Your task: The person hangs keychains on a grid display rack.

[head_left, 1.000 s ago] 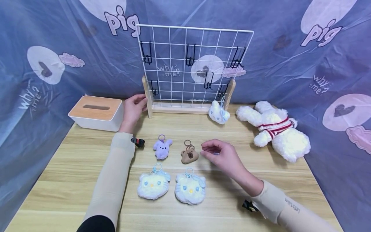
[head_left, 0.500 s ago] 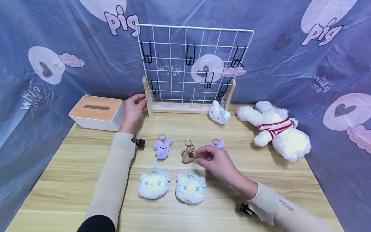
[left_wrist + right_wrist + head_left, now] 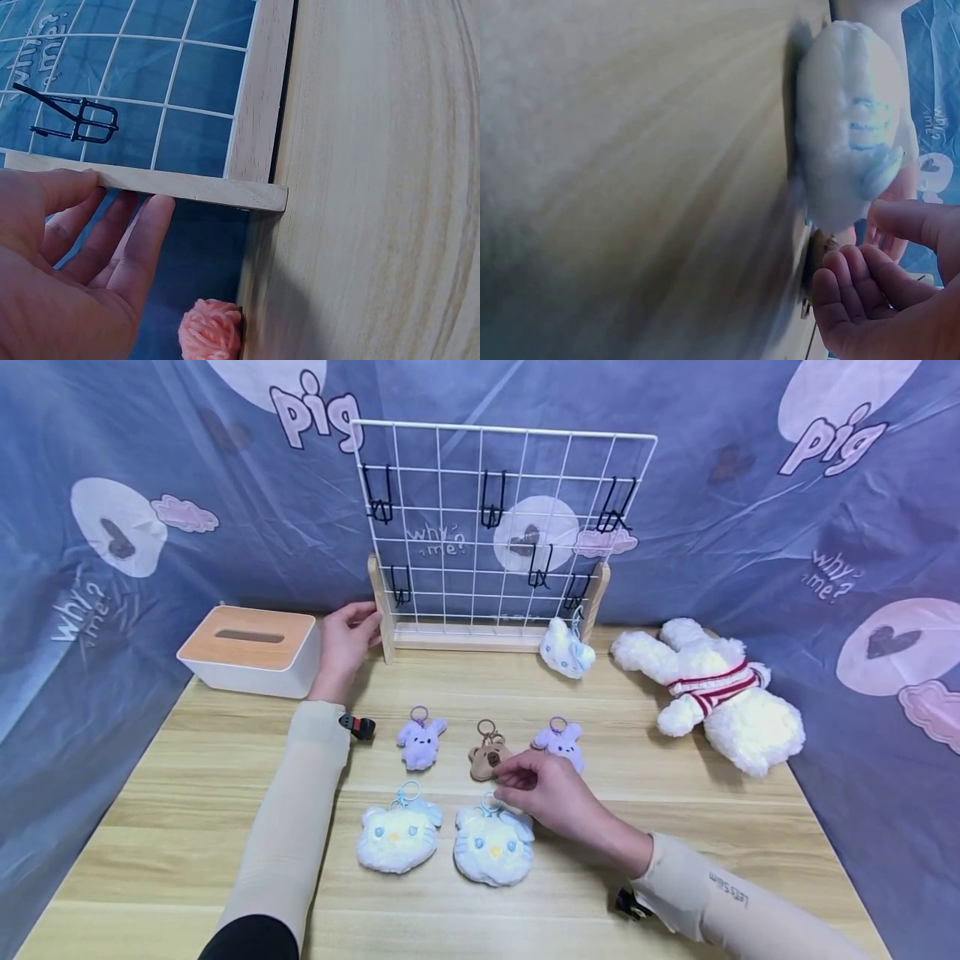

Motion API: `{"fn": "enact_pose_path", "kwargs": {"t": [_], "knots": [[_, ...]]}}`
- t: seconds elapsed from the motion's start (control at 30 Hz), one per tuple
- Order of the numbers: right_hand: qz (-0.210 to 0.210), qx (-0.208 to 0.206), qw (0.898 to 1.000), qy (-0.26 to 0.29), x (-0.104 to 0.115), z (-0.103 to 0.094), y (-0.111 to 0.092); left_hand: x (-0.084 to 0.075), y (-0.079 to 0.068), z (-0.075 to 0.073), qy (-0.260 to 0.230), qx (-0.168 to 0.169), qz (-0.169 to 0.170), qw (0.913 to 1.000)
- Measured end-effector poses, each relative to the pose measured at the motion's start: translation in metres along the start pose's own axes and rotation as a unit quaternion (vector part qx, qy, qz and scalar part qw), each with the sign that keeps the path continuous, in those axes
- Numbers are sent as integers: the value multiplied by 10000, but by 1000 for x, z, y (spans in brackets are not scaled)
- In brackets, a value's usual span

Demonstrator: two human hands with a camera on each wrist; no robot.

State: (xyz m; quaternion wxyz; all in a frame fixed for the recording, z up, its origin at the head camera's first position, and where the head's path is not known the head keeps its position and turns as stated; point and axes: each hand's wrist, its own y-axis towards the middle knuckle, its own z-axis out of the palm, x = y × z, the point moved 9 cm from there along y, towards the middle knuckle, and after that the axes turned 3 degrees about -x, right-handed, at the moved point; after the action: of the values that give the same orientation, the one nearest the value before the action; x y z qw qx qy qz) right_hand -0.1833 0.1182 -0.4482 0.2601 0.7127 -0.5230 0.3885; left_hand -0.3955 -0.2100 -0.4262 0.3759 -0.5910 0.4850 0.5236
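Observation:
In the head view my left hand holds the left wooden post of a white wire grid rack, fingertips at its edge. My right hand hovers over the keychains, thumb and fingers apart. Its fingertips overlap a brown bear keychain and the blue ring of a white cat plush keychain. Behind the hand, a lilac puppy keychain is partly covered. The right wrist view shows a fluffy white cat plush beside my loosely bent right fingers.
Another white cat keychain and a lilac keychain lie left of these. A white cat keychain hangs from a lower right hook. Several black hooks sit on the grid. A tissue box and white plush toy flank the rack.
My right hand has moved left and toward me, from beside the bear keychain to over its edge and the cat keychain's ring. The right lilac keychain has come into view. My left hand stays put.

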Motion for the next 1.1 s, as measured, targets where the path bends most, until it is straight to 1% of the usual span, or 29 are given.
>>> {"fn": "enact_pose_path", "kwargs": {"t": [0.23,0.6,0.9,1.1], "knots": [[-85,1,9996,-286,0,5,-2,1,0,0,-44,-14,-34,10000],[-265,202,9976,-611,-2,15,-1,1,2,1,-110,44,-17,9999],[-636,210,9924,-1031,3,19,1,-1,1,1,-241,6,58,9997],[-586,274,9910,-1176,2,21,1,0,2,2,-166,52,20,9998]]}}
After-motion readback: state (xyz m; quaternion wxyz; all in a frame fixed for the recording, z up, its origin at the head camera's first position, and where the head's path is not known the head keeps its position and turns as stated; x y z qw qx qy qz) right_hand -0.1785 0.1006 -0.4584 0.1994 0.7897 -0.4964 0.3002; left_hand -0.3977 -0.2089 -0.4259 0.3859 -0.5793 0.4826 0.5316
